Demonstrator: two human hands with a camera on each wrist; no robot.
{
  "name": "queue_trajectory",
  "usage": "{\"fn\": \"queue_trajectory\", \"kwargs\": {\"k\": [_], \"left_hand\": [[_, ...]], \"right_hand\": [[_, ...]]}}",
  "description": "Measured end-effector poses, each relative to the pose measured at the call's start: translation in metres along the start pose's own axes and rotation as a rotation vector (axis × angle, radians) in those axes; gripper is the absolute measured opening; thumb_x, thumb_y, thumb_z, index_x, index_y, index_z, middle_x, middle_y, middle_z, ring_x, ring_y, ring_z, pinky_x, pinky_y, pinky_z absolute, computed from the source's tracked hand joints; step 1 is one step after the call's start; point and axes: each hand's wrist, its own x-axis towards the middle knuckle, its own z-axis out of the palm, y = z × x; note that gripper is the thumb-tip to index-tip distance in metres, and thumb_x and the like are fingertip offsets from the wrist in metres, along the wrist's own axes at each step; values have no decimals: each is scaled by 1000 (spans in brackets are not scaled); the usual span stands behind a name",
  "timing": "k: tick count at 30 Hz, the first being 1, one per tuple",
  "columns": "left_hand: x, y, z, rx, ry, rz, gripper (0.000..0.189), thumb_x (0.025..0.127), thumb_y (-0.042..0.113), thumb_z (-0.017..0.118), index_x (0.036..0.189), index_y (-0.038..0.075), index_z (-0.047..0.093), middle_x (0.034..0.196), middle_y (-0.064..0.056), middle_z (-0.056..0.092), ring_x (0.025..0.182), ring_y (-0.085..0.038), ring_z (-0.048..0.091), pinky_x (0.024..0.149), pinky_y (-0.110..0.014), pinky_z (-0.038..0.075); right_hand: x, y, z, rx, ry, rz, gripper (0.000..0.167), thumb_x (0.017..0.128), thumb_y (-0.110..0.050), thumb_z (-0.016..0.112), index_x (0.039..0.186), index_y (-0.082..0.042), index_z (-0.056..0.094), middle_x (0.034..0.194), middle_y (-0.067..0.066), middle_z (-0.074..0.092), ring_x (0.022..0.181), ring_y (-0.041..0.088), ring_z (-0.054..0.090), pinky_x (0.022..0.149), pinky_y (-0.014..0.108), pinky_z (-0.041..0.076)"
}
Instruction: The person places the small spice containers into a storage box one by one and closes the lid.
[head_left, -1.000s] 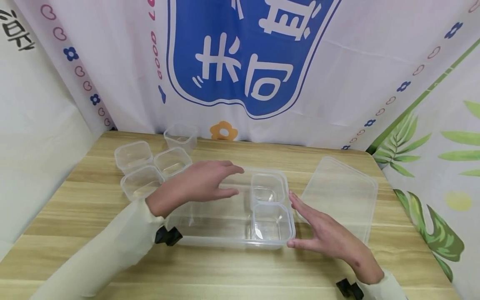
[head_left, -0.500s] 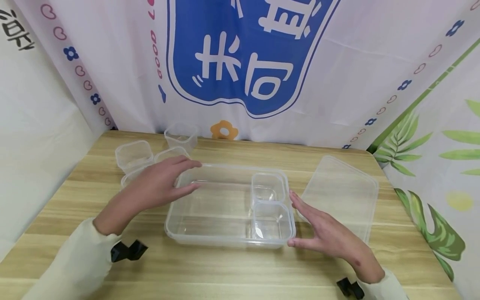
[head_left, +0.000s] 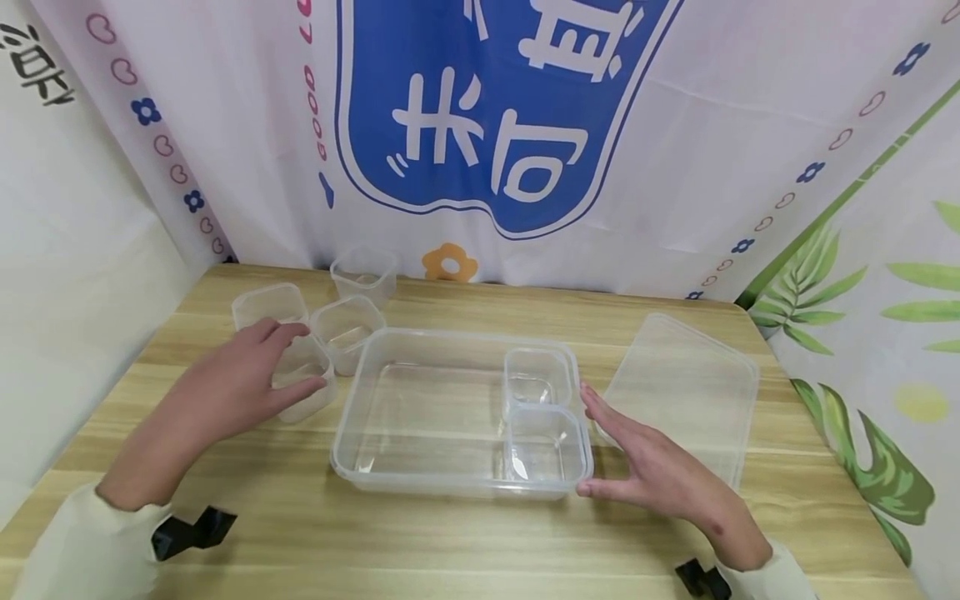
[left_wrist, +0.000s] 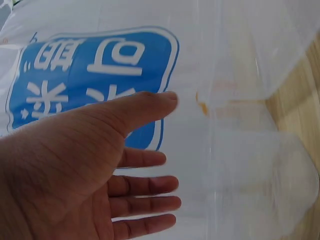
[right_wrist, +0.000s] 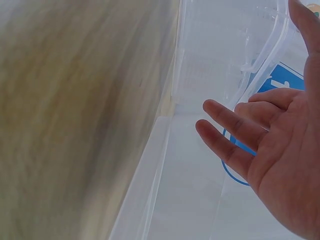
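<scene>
Left of the box [head_left: 420,481], the left hand [head_left: 228,387] is gaping at a cup [head_left: 302,364] likely needing gentle rim pinching; the right hand [head_left: 652,458] is gaping too.

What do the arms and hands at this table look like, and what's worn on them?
The left hand and right hand are a person's, both ungloved. The left sleeve and right sleeve are plain cream. By the end of each is a small, angular black piece, its fastening hard to make out. No cables show.
</scene>
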Motion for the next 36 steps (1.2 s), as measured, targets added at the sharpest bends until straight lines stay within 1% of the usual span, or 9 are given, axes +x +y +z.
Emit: {"fn": "queue_trajectory", "kwargs": {"k": [2,6,10,13,19,24,30,36], "left_hand": [[-4,-8,0,13,-3,-27,81,93,52,72,141,-9,50,133,-36,52,120,-53,52,91,-68,47],[-10,-22,1,28,-20,-60,96,89,61,73,142,-13,45,128,-39,51,114,-55,52,88,-69,46],[-15,-33,3,6,-58,-99,109,84,70,72,143,-16,41,130,-43,47,116,-57,50,91,-70,45],[-16,-39,6,-5,-74,-114,114,83,74,70,144,-18,39,132,-45,45,119,-59,48,93,-71,43],[-19,-47,13,-14,-76,-122,114,83,71,72,142,-21,39,133,-47,43,119,-62,46,92,-73,42],[-20,-52,17,-41,-106,-145,113,85,70,70,143,-21,36,136,-48,39,121,-64,45,93,-74,41],[-20,-56,22,-79,-130,-171,110,89,69,68,146,-19,33,141,-48,34,123,-65,42,95,-76,39],[-20,-59,26,-110,-129,-168,109,90,67,68,147,-20,32,143,-48,34,127,-64,39,97,-76,37]], "right_hand": [[0,1,0,1,1,-3,111,87,-56,78,166,-11,14,166,15,23,142,31,43,112,53,36],[-1,2,1,-1,3,-5,111,87,-56,78,166,-11,14,166,16,23,142,30,42,112,53,36],[-1,2,1,-3,5,-6,110,87,-56,77,166,-12,14,166,16,24,142,29,43,112,53,36],[-1,1,1,-3,5,-7,110,87,-56,77,166,-12,14,166,17,24,141,29,44,112,53,37],[-1,1,1,0,3,-2,111,87,-56,78,166,-11,14,166,16,24,140,29,46,112,53,36],[0,0,0,-3,5,-2,111,87,-55,78,166,-12,14,166,15,23,139,29,48,111,54,37],[1,0,1,5,-1,-3,112,86,-55,79,166,-13,13,166,15,24,139,29,47,111,54,38],[-1,0,2,19,2,6,112,86,-53,80,167,-14,12,166,12,25,138,28,48,110,55,39]]}}
